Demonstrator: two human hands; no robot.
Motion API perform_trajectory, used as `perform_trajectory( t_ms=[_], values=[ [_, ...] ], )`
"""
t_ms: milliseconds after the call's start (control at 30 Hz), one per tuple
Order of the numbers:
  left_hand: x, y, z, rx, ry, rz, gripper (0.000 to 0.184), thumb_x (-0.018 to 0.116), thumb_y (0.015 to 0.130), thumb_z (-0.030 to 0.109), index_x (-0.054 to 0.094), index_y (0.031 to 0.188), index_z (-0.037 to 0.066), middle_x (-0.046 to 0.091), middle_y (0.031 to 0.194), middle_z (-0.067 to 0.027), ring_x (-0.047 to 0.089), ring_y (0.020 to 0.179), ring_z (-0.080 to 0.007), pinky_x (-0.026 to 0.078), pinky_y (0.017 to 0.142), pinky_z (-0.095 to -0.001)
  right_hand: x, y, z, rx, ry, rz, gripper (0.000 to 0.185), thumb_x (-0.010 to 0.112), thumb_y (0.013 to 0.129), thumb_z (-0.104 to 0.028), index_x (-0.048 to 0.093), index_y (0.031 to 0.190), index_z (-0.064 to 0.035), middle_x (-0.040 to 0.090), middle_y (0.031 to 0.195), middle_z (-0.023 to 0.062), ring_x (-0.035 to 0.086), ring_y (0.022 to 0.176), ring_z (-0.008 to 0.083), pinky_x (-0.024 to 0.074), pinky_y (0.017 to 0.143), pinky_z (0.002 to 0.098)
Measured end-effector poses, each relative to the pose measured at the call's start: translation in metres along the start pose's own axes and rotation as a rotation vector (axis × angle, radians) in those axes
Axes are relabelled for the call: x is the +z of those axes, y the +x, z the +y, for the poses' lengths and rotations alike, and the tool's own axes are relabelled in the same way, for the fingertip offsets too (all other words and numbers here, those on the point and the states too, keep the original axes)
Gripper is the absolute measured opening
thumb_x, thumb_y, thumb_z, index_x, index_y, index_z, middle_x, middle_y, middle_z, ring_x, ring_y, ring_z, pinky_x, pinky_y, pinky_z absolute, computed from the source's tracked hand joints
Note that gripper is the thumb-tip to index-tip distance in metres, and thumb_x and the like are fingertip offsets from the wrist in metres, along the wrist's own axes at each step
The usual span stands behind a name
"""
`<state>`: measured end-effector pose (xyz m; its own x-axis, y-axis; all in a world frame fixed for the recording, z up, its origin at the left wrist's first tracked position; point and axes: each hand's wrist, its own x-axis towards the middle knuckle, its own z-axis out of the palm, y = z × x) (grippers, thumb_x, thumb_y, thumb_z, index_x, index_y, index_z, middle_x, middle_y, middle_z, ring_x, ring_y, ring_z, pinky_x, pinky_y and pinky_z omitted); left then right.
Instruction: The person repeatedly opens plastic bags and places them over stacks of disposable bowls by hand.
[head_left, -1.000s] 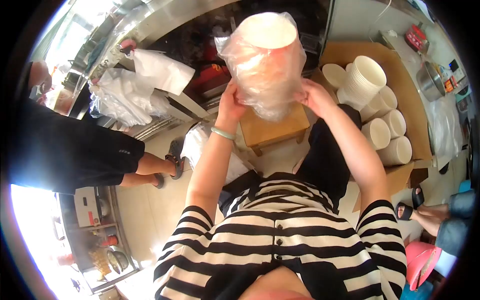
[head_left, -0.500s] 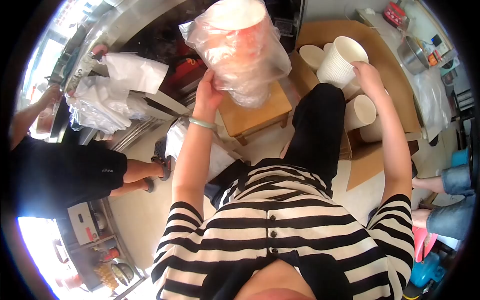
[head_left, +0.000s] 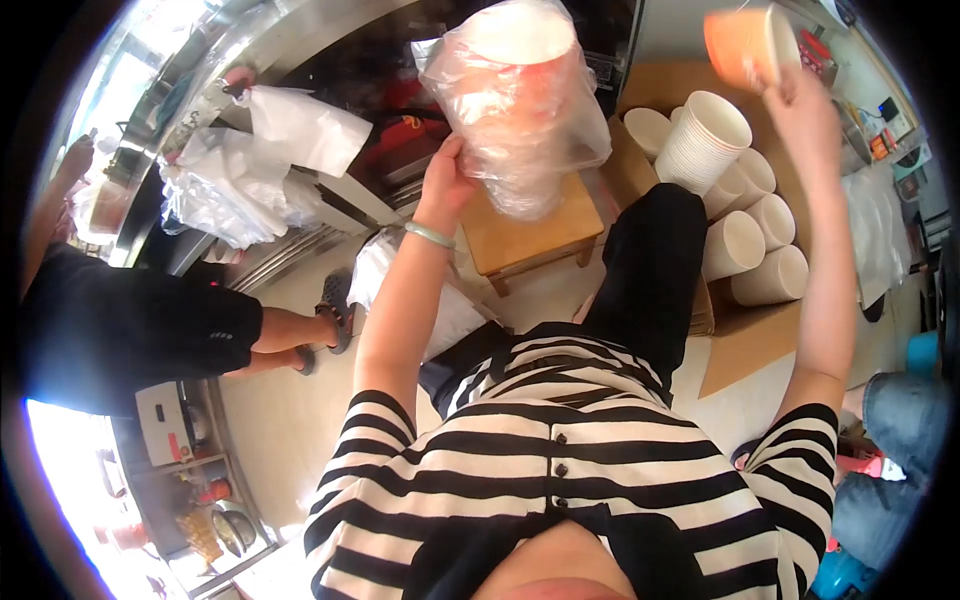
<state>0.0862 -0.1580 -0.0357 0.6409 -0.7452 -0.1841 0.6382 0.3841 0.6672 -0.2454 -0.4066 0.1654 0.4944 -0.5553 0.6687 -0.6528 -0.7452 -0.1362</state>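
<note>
My left hand grips the side of a clear plastic bag that holds a stack of paper tubs. The bag's top tub shows a round white end, and orange-red colour shows through the plastic below it. Raised at the upper right, my right hand pinches a single orange-and-white paper tub, slightly blurred. Below that hand, a tall stack of white paper tubs leans in an open cardboard box, beside several more stacks.
A wooden stool stands under the bag. White plastic bags hang at the left counter. Another person in dark clothes stands at the left, and a person's denim-covered legs show at the right.
My right hand has risen from the tub stack in the box and now carries one orange-and-white tub. My left hand still grips the bag. The camera view has shifted slightly.
</note>
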Motion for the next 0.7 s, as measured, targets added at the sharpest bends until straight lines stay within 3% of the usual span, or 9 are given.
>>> perform_trajectory(
  t_ms=[100, 133, 233, 300, 467, 500, 600, 633, 700],
  values=[
    [-0.01, 0.007, -0.003, 0.0, 0.003, -0.138, 0.025, 0.046, 0.094, 0.016, 0.054, 0.114, 0.004, 0.061, 0.107, -0.006, 0.059, 0.09, -0.0159, 0.049, 0.079, -0.0292, -0.022, 0.018, -0.03, -0.087, 0.223, 0.214, 0.028, 0.058, 0.086, -0.028, 0.06, 0.105, -0.0078, 0.067, 0.086, 0.0129, 0.066, 0.082, 0.0264, 0.0506, 0.071, 0.0368],
    [-0.003, 0.004, -0.003, 0.0, 0.01, -0.055, 0.028, 0.044, 0.095, 0.016, 0.052, 0.119, 0.003, 0.059, 0.113, -0.0072, 0.057, 0.098, -0.0169, 0.049, 0.083, -0.0308, -0.044, 0.009, -0.081, -0.086, 0.708, 0.162, 0.03, 0.054, 0.084, -0.013, 0.055, 0.112, -0.0041, 0.064, 0.093, 0.0121, 0.064, 0.081, 0.0203, 0.0504, 0.07, 0.0301],
    [0.038, -0.039, 0.007, 0.054, -0.026, -0.153, 0.032, 0.042, 0.096, 0.019, 0.049, 0.123, 0.003, 0.057, 0.12, -0.0083, 0.054, 0.108, -0.0185, 0.048, 0.09, -0.0322, -0.027, 0.006, -0.118, -0.273, 1.163, -0.336, 0.03, 0.057, 0.083, -0.012, 0.059, 0.113, -0.0081, 0.066, 0.084, 0.01, 0.064, 0.077, 0.0135, 0.0506, 0.067, 0.0275],
    [0.052, -0.05, 0.009, 0.101, -0.066, -0.331, 0.034, 0.043, 0.096, 0.022, 0.049, 0.124, 0.004, 0.056, 0.121, -0.0083, 0.053, 0.11, -0.0189, 0.048, 0.092, -0.0321, -0.012, -0.007, -0.159, -0.423, 1.206, -0.574, 0.033, 0.059, 0.081, -0.011, 0.062, 0.114, -0.0098, 0.066, 0.08, 0.0103, 0.063, 0.072, 0.0135, 0.0508, 0.067, 0.0278],
    [0.031, -0.021, 0.006, 0.086, -0.053, 0.01, 0.025, 0.048, 0.093, 0.019, 0.054, 0.114, 0.008, 0.06, 0.107, -0.0045, 0.057, 0.094, -0.0149, 0.049, 0.081, -0.0324, 0.007, 0.012, -0.187, -0.601, 0.839, -0.334, 0.042, 0.058, 0.078, -0.009, 0.058, 0.12, -0.0112, 0.065, 0.078, 0.0119, 0.065, 0.072, 0.0171, 0.0518, 0.07, 0.0299],
    [0.01, -0.006, 0.004, 0.042, 0.042, 0.07, 0.025, 0.049, 0.092, 0.017, 0.054, 0.115, 0.008, 0.06, 0.11, -0.0057, 0.058, 0.098, -0.0164, 0.049, 0.084, -0.0349, 0.017, 0.023, -0.182, -0.311, 1.064, -0.595, 0.05, 0.053, 0.08, -0.006, 0.05, 0.13, -0.0117, 0.062, 0.076, 0.0088, 0.063, 0.064, 0.0155, 0.0534, 0.059, 0.0262],
    [-0.037, 0.022, 0.009, 0.001, 0.125, -0.106, 0.029, 0.046, 0.092, 0.011, 0.051, 0.119, 0.004, 0.06, 0.112, -0.0056, 0.057, 0.102, -0.02, 0.046, 0.09, -0.0361, 0.017, 0.053, -0.161, 0.037, 1.116, -0.727, 0.039, 0.052, 0.08, -0.007, 0.054, 0.119, -0.0017, 0.066, 0.084, 0.0083, 0.062, 0.06, 0.0151, 0.0526, 0.053, 0.0264],
    [0.005, -0.006, 0.017, 0.079, 0.173, -0.017, 0.023, 0.049, 0.092, 0.01, 0.055, 0.113, 0.004, 0.062, 0.09, -0.0004, 0.057, 0.076, -0.0096, 0.047, 0.069, -0.0245, 0.035, 0.059, -0.15, 0.113, 1.236, -0.782, 0.032, 0.051, 0.082, -0.009, 0.058, 0.112, -0.0034, 0.065, 0.084, 0.0044, 0.059, 0.054, 0.0135, 0.051, 0.048, 0.0252],
    [-0.006, -0.002, 0.03, 0.057, 0.316, -0.072, 0.023, 0.05, 0.092, 0.011, 0.055, 0.113, 0.004, 0.061, 0.088, -0.0001, 0.057, 0.075, -0.0093, 0.046, 0.068, -0.0238, 0.054, 0.066, -0.13, 0.205, 1.265, -0.82, 0.021, 0.05, 0.082, -0.009, 0.06, 0.1, -0.0053, 0.064, 0.083, 0.0017, 0.058, 0.054, 0.012, 0.0513, 0.05, 0.0248]
  ],
)
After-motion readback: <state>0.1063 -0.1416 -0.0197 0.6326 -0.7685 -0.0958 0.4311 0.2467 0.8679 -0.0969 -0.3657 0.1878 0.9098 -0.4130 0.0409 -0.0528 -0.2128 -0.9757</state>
